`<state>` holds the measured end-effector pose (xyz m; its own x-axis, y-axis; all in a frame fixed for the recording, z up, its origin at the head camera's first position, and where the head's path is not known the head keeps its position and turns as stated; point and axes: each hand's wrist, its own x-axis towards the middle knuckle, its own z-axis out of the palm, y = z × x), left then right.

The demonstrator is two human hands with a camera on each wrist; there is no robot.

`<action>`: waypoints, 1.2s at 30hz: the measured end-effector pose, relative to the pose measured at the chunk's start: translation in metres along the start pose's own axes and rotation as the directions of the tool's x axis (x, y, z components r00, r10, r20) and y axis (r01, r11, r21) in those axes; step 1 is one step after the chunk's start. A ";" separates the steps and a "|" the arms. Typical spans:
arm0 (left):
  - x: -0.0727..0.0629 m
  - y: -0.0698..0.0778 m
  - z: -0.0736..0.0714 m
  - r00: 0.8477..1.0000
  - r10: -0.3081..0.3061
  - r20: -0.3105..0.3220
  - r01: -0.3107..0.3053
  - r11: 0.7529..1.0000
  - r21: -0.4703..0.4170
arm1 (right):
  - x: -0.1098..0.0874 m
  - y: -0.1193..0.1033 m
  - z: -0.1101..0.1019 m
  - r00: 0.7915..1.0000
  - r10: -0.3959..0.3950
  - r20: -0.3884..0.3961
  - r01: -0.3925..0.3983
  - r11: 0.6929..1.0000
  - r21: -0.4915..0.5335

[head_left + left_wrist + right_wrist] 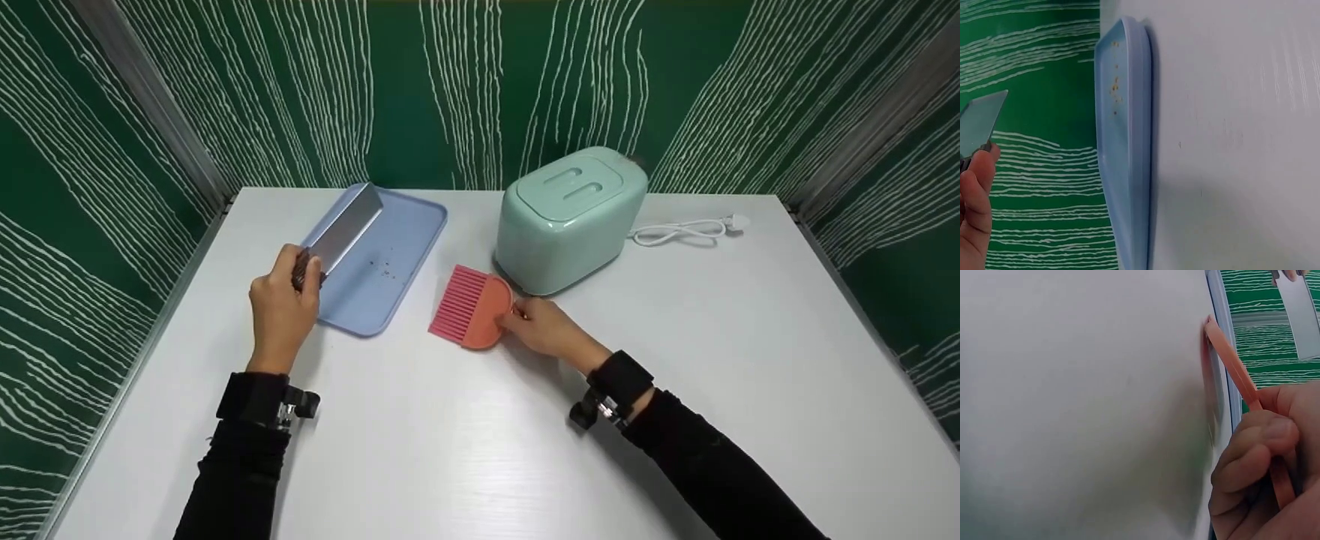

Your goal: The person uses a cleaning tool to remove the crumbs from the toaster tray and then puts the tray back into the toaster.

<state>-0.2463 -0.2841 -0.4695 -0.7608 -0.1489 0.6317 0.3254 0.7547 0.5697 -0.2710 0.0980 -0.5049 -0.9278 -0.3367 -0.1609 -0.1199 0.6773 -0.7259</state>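
Note:
My left hand (283, 304) grips the dark brown handle of a metal scraper (346, 229) with a flat, rectangular blade. That blade is raised at a slant over the left side of a light blue tray (420, 217), where several small crumbs (384, 268) lie scattered. In the left wrist view the hand (977, 191) and the scraper (981, 121) show only at the left edge. Between tray and toaster, my right hand (546, 326) pinches the rounded orange back of a brush (487, 311); its pink bristles point left, toward the tray. The right wrist view shows the brush (1233, 363) edge-on.
A mint green toaster (574, 217) stands at the back, just beyond the right hand. Its white cord (679, 231) and plug (737, 222) lie to its right. Green walls with white lines (465, 90) border the white table (450, 450) at the back and sides.

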 end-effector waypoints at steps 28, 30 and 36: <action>0.007 0.010 0.011 0.992 -0.117 0.054 0.122 0.988 -0.099 | -0.012 -0.015 0.018 0.992 -0.051 -0.114 0.001 0.916 -0.400; 0.008 0.011 0.012 0.991 -0.121 0.054 0.126 0.987 -0.103 | -0.012 -0.016 0.020 0.990 -0.070 -0.122 0.014 0.910 -0.414; 0.009 0.013 0.017 0.988 -0.141 0.060 0.147 0.983 -0.106 | -0.012 -0.016 0.024 0.985 -0.098 -0.139 0.029 0.903 -0.428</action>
<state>-0.2579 -0.2650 -0.4654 -0.8315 -0.2149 0.5122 0.2680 0.6526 0.7087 -0.2495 0.0758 -0.5069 -0.9516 -0.3072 0.0056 -0.2869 0.8819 -0.3740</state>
